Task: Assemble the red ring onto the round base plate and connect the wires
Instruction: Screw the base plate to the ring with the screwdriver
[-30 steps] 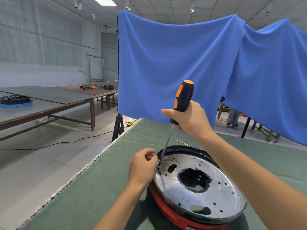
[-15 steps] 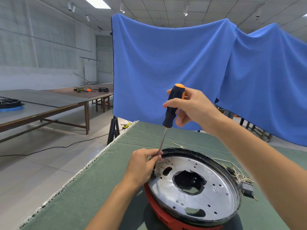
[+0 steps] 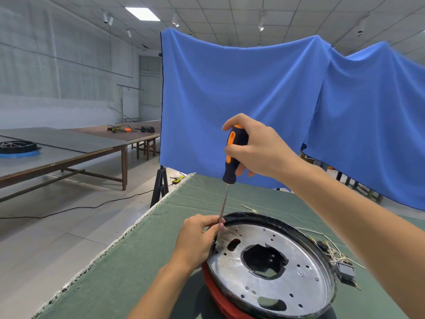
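Nearest me, the red plastic ring (image 3: 220, 303) sits under the round shiny metal base plate (image 3: 271, 268), showing only as a red arc at the near-left edge, and the whole stack rests tilted on the green felt-covered table (image 3: 142, 261). My left hand (image 3: 197, 238) curls at the plate's far-left rim, fingertips pinching around the thin steel shaft just above the tip; I can't see the screw itself, my fingers hide it. My right hand (image 3: 255, 150) wraps tight around the black-and-orange screwdriver (image 3: 231, 162), which stands nearly upright. Risk one: the tip skates off the slick plate if I lean sideways, and my left fingertips are right there to take the jab. Risk two: the stack looks tipped, so hard downward pressure at the rim could rock it or slide it on the felt. Risk three: the loose bundle of wires with small connectors (image 3: 331, 254) lies touching the plate's right side, and my right forearm passes above it, so a dropped elbow could snag it. Room now: the table's frayed left edge (image 3: 110, 247) runs close to my left elbow, with floor beyond. Ahead, bare felt is open, one small metal clip (image 3: 250, 208) lying just past the plate. Farther off hangs the blue cloth backdrop (image 3: 253, 100), well apart.
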{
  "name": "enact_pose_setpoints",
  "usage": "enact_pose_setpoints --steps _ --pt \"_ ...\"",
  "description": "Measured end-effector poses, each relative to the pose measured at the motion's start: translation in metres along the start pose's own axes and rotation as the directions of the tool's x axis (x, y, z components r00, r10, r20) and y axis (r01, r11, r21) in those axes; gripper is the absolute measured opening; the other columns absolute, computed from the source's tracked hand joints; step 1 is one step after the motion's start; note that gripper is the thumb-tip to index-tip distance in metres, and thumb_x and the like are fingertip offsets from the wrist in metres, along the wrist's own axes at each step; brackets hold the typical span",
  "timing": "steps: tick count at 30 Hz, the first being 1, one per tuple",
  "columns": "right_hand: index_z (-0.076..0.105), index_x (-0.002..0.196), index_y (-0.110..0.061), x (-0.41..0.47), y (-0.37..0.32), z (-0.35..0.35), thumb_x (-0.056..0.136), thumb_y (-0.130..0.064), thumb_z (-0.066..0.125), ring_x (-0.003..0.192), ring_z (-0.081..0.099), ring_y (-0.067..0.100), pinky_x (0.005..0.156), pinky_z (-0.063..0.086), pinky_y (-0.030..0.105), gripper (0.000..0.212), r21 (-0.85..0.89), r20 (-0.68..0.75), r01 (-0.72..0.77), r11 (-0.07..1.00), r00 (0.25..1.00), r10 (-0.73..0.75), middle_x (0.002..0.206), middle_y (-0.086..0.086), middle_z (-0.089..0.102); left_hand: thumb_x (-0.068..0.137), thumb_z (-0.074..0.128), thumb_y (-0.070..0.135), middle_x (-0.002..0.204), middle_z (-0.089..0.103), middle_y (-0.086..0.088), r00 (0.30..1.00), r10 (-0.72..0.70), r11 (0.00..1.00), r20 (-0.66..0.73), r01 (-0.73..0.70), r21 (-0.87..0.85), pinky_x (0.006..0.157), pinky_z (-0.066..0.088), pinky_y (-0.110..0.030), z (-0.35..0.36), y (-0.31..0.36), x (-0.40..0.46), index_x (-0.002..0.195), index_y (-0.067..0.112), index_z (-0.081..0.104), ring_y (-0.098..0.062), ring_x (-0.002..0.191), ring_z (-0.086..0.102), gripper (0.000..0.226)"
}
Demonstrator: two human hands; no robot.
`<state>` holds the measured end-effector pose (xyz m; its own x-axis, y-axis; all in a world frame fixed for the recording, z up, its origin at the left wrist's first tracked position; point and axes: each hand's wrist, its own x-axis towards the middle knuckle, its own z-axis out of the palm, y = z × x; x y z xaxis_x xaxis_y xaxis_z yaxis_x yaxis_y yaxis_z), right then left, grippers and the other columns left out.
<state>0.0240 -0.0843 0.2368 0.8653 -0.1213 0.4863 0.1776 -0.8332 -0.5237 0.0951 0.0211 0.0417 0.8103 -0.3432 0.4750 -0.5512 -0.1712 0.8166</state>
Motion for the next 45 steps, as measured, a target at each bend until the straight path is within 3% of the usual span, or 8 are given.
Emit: enact_pose_setpoints --steps 8,13,19,24,29,37,41,45 --pt "0.037 0.069 -0.018 0.005 -0.016 -0.003 0.085 -0.061 0.051 0.053 0.048 0.017 0.047 0.024 0.027 0.048 -0.645 -0.134 -0.104 0.757 0.991 0.021 0.063 -0.001 0.051 0.08 0.074 0.02 0.094 0.067 0.016 0.999 -0.025 1.0 0.035 0.024 0.016 0.081 0.039 -0.009 0.001 -0.005 -0.002 0.088 0.032 0.072 0.001 0.097 0.055 0.015" --pt "0.047 0.1 -0.012 0.012 -0.031 -0.011 0.086 -0.026 0.054 0.063 0.069 0.021 0.049 0.055 0.029 0.022 -0.376 0.2 -0.101 0.921 0.962 0.187 0.075 0.007 0.069 0.086 0.054 0.017 0.108 0.067 0.012 0.99 -0.109 0.976 0.091 0.124 -0.181 0.092 0.049 -0.029 0.005 -0.009 -0.01 0.106 0.029 0.067 -0.001 0.102 0.059 0.027" --pt "0.046 0.062 -0.015 0.009 -0.029 -0.016 0.089 -0.034 0.05 0.044 0.049 0.016 0.048 0.027 0.024 0.033 -0.745 -0.044 -0.125 0.655 0.989 0.139 0.053 -0.001 0.052 0.074 0.038 0.02 0.098 0.069 0.024 0.987 -0.123 0.96 0.108 0.146 -0.24 0.087 0.046 -0.012 0.006 -0.011 -0.01 0.1 0.033 0.07 0.008 0.098 0.061 0.042" --pt "0.049 0.102 -0.011 0.009 -0.033 -0.021 0.087 -0.025 0.052 0.068 0.071 0.026 0.057 0.057 0.033 0.02 -0.515 0.231 -0.128 0.847 0.931 0.281 0.084 0.008 0.069 0.071 0.039 0.02 0.093 0.071 0.026 0.985 -0.145 0.954 0.097 0.165 -0.25 0.088 0.048 -0.017 0.006 -0.01 -0.01 0.087 0.042 0.069 0.005 0.098 0.063 0.041" --pt "0.042 0.062 -0.014 0.007 -0.024 -0.02 0.09 -0.038 0.052 0.047 0.043 0.016 0.046 0.025 0.024 0.038 -0.761 0.009 -0.037 0.648 0.998 0.067 0.052 -0.001 0.049 0.085 0.041 -0.004 0.092 0.072 0.023 0.987 -0.146 0.947 0.069 0.16 -0.278 0.085 0.049 -0.015 0.008 -0.011 -0.01 0.082 0.043 0.071 0.002 0.096 0.065 0.055" --pt "0.05 0.096 -0.018 0.004 -0.018 -0.028 0.083 -0.023 0.062 0.045 0.063 0.012 0.043 0.048 0.02 0.018 -0.418 0.276 -0.022 0.908 0.949 0.151 0.084 0.004 0.069 0.077 0.043 0.008 0.095 0.073 0.017 0.985 -0.16 0.94 0.064 0.171 -0.294 0.09 0.049 -0.026 0.01 -0.012 -0.009 0.085 0.039 0.072 -0.001 0.097 0.065 0.044" --pt "0.043 0.063 -0.013 0.004 -0.02 -0.02 0.088 -0.041 0.056 0.045 0.039 0.016 0.044 0.023 0.024 0.04 -0.754 0.011 0.004 0.657 1.0 0.007 0.057 0.002 0.047 0.084 0.042 -0.006 0.096 0.073 0.016 0.985 -0.167 0.94 0.049 0.174 -0.294 0.088 0.05 -0.019 0.01 -0.012 -0.009 0.085 0.039 0.071 0.001 0.096 0.065 0.053" --pt "0.046 0.078 -0.016 0.007 -0.017 -0.022 0.084 -0.039 0.056 0.041 0.057 0.016 0.045 0.04 0.023 0.026 -0.638 0.128 -0.028 0.769 0.982 0.142 0.064 0.0 0.059 0.085 0.041 -0.008 0.095 0.072 0.02 0.984 -0.172 0.949 0.052 0.18 -0.26 0.092 0.049 -0.023 0.01 -0.015 -0.008 0.09 0.037 0.071 0.002 0.098 0.064 0.054"
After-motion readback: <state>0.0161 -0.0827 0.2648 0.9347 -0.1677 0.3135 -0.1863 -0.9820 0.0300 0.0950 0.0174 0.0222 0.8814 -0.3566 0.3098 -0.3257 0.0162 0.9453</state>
